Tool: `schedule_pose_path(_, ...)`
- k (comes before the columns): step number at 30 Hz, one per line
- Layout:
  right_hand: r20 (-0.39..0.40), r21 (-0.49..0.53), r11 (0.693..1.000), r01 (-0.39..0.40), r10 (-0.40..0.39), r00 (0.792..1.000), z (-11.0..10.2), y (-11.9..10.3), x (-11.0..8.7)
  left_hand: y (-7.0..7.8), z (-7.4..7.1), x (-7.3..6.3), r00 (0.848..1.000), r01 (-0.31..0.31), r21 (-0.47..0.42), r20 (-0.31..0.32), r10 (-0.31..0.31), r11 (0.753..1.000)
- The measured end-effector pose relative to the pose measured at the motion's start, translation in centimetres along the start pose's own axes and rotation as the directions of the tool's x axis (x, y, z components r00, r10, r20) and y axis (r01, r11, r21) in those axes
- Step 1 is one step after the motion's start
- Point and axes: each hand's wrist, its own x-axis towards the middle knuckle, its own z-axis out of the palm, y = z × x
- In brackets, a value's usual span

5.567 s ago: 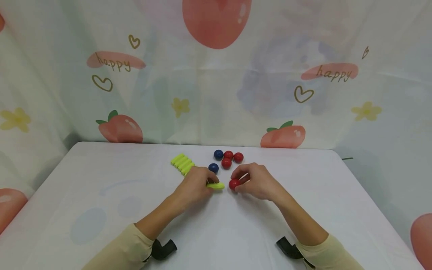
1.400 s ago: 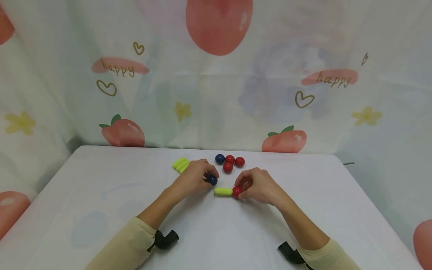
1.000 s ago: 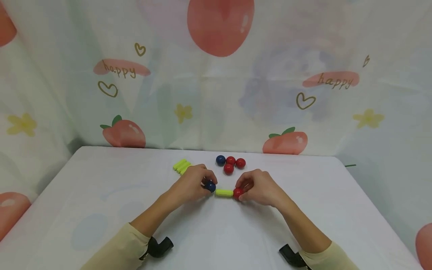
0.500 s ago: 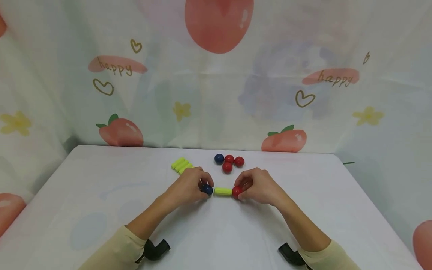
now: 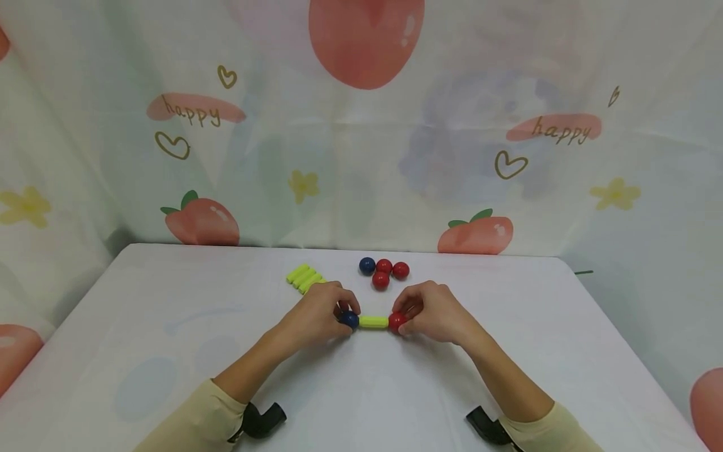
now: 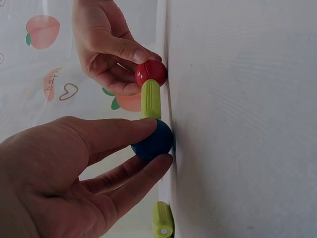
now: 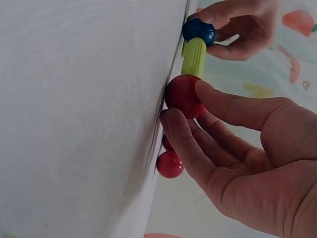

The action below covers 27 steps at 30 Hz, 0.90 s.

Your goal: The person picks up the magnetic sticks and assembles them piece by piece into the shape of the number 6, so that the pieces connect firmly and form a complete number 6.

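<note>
A yellow-green ribbed rod [image 5: 373, 322] lies across the middle of the white table, with a ball against each end. At its left end my left hand [image 5: 319, 315] pinches a dark blue ball [image 5: 350, 320] between thumb and fingers. My right hand [image 5: 432, 312] holds a red ball [image 5: 396, 322] at the other end. In the left wrist view the blue ball [image 6: 154, 141] meets the rod [image 6: 151, 99] end on, in line with the red ball [image 6: 151, 72]. The right wrist view shows thumb and fingertips around the red ball [image 7: 184, 96].
Behind my left hand several yellow-green rods [image 5: 304, 277] lie side by side. Farther back sit another blue ball [image 5: 367, 265] and three red balls [image 5: 381, 280] in a cluster. A printed curtain [image 5: 361, 157] hangs behind the white table [image 5: 198, 376].
My left hand put down the rod, picked up a blue ball from near the cluster and brought it to the rod's left end. The right hand still holds the red ball at the other end.
</note>
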Motion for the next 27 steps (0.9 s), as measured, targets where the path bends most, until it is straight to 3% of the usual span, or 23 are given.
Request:
schedule_pose_path(19,0.012,0.009,1.0,0.018,-0.018,1.0,-0.1,0.07,0.3,-0.03,-0.25,-0.1,1.0,0.004,0.003,0.01,-0.004,1.0)
schedule_pose_path(27,0.011,0.009,1.0,0.009,-0.009,1.0,0.03,0.21,0.27,-0.2,-0.5,-0.14,0.998,-0.043,0.007,0.049,0.043,0.999)
